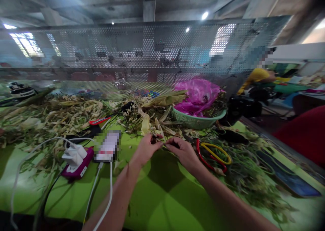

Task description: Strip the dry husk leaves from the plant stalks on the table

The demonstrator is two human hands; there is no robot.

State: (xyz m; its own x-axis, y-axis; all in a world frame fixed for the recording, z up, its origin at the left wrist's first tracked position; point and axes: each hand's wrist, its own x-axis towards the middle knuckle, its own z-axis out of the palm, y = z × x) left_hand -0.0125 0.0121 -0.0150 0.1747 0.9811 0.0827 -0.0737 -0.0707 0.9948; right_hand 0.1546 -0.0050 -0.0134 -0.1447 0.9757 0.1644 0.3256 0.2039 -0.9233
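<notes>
Over the green table (162,210), my left hand (148,149) and my right hand (180,150) are close together with their fingertips almost meeting. Both are closed in a pinch. A small pale, thin bit shows between the fingertips, too small to name. Dark and whitish plant bits show at my left fingers, partly hidden by them. Just behind my left hand stands a pale yellow dried husk (145,124), among dried leaves and small whitish flower heads. Red-handled and yellow-handled tools, a red handle (203,158) and a yellow handle (218,152), lie right of my right hand.
A green basket (194,120) with a pink plastic bag (199,94) stands behind my hands. Dried husks (76,111) cover the left back. A phone (108,144), a purple power strip (76,166) and white cables lie left. Green stems (250,177) and a dark tablet-like slab (289,173) lie right.
</notes>
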